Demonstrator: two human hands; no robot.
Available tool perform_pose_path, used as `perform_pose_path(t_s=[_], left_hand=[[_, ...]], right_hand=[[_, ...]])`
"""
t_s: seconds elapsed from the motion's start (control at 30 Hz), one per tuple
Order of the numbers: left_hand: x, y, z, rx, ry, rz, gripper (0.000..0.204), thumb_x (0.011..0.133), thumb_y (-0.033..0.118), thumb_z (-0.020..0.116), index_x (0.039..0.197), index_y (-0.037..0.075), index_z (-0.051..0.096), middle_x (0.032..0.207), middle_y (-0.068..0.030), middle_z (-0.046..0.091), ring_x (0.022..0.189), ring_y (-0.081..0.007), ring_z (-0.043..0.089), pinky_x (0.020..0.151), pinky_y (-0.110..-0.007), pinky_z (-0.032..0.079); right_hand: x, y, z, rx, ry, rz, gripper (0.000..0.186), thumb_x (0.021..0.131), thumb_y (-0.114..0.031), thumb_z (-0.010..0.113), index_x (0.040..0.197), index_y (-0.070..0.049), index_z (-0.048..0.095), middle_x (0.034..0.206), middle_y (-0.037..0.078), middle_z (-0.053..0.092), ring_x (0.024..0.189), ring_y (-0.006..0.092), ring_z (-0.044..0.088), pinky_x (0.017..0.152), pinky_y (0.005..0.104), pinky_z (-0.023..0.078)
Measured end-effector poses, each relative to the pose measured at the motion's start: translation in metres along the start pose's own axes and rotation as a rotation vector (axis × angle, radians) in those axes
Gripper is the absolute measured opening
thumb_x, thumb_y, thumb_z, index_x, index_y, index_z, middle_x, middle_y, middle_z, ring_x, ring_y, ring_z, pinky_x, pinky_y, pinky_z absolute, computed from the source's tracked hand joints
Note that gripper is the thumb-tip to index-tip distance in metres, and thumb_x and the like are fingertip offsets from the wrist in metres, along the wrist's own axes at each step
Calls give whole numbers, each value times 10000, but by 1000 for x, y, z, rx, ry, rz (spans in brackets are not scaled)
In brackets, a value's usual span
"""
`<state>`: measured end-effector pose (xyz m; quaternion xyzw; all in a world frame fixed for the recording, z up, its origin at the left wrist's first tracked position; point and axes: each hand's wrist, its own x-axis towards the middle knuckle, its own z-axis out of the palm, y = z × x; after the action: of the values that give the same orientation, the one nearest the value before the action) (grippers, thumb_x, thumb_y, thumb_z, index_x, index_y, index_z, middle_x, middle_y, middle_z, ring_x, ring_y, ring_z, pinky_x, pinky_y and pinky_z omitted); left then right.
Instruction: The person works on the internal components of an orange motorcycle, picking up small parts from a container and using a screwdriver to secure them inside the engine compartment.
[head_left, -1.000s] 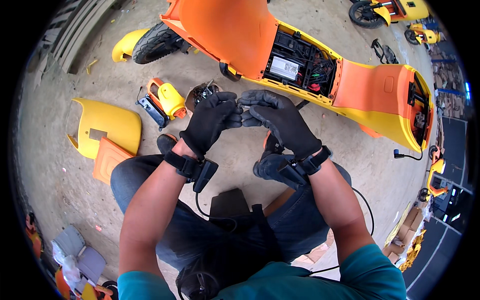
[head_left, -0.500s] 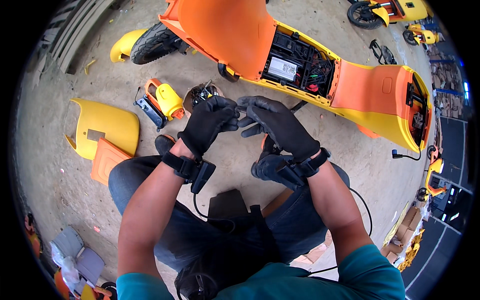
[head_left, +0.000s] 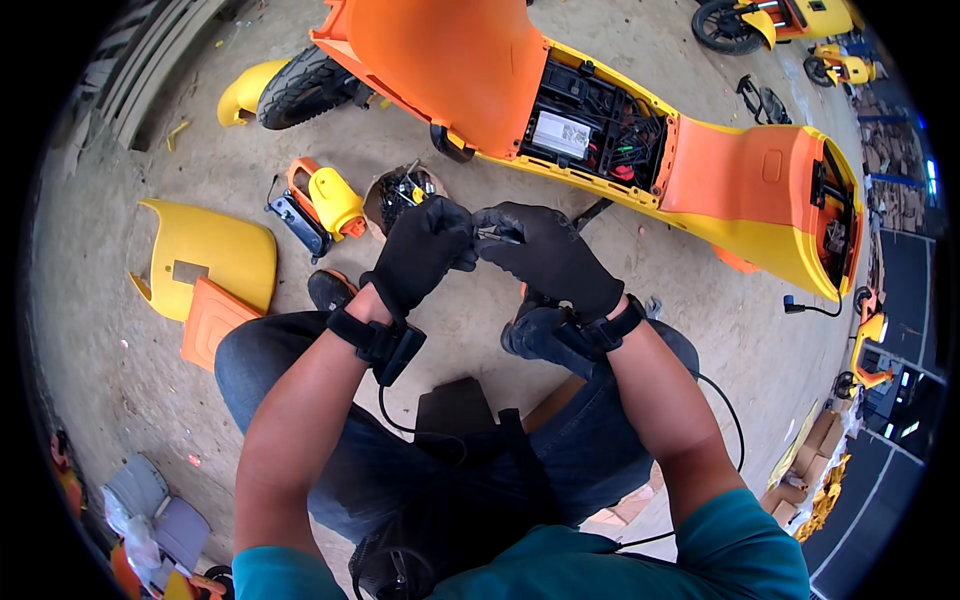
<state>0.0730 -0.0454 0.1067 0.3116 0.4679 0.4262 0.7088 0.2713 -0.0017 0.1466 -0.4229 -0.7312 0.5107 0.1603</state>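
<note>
Both hands wear dark gloves and meet over the floor between my knees. My right hand (head_left: 545, 250) is curled closed around a thin, shiny metal piece (head_left: 503, 236), perhaps a screw. My left hand (head_left: 428, 240) is closed in a pinch right beside it; anything between its fingers is too small to make out. Just beyond my left hand sits a round container (head_left: 380, 210) of loose small metal parts (head_left: 405, 186). Past my hands stands an orange and yellow scooter (head_left: 730, 170), its middle compartment uncovered, with wires and a silver box (head_left: 561, 136) inside.
To the left lie a yellow panel (head_left: 225, 240), an orange panel (head_left: 215, 318) and a yellow and orange power tool (head_left: 335, 200) with a black battery-like base. A black tyre (head_left: 305, 88) is at the far left. A cable (head_left: 725, 405) runs beside my right knee.
The fingers of my right hand have curled in, and the metal piece now shows between them. My left hand has shifted very slightly, staying closed beside the right.
</note>
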Motion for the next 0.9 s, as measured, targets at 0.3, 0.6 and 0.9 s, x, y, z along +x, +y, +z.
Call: perform_pose_path(t_s=[0.3,0.6,0.9], left_hand=[[-4,6,5,78,-21,20,98,971,8,508,1066,-15,501,884,-99,630,694,-145,678,624,-285,587],[-3,9,4,199,-35,8,95,970,-2,516,1063,-7,498,886,-97,627,693,-145,684,601,-283,582],[-4,13,5,101,1,-33,163,966,15,522,1124,-12,491,876,-102,627,726,-159,675,626,-292,567]], right_hand=[[0,-11,-1,-117,30,-4,269,849,-290,691,995,-64,698,874,133,695,783,309,659,701,383,504],[-1,-13,0,-181,10,-56,233,869,-279,654,989,-87,709,854,125,702,757,305,663,695,385,507],[3,-12,-3,-225,-6,48,248,858,-302,672,980,-94,730,842,112,708,756,272,676,697,378,509]])
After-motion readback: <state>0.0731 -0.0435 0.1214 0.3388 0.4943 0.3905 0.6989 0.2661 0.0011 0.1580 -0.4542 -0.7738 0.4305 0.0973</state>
